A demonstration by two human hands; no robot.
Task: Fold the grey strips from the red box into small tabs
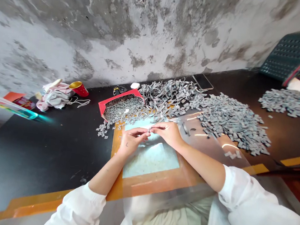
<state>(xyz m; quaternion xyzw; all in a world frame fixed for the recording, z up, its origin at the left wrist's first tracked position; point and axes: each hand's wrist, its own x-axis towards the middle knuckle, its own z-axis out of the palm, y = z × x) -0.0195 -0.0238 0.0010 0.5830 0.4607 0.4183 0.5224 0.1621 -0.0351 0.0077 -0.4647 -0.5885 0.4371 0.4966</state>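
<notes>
Over a pale sheet (149,163) on the table, my left hand (133,141) and my right hand (170,133) meet fingertip to fingertip. Both are closed in a pinch on a small grey piece (149,130), mostly covered by the fingers. Just beyond them, a red-edged open box (102,107) lies with many tiny grey pieces (125,108) in and around it. Behind my right hand is a heap of curved grey strips (168,93). A pile of short grey pieces (235,122) spreads to its right.
A phone (202,81) lies near the stained wall (159,30). At left are a red cup (79,89), crumpled cloth (57,94) and a clear tube-like object (10,105). A dark perforated basket (289,56) lies tipped at far right, beside another grey pile (294,103).
</notes>
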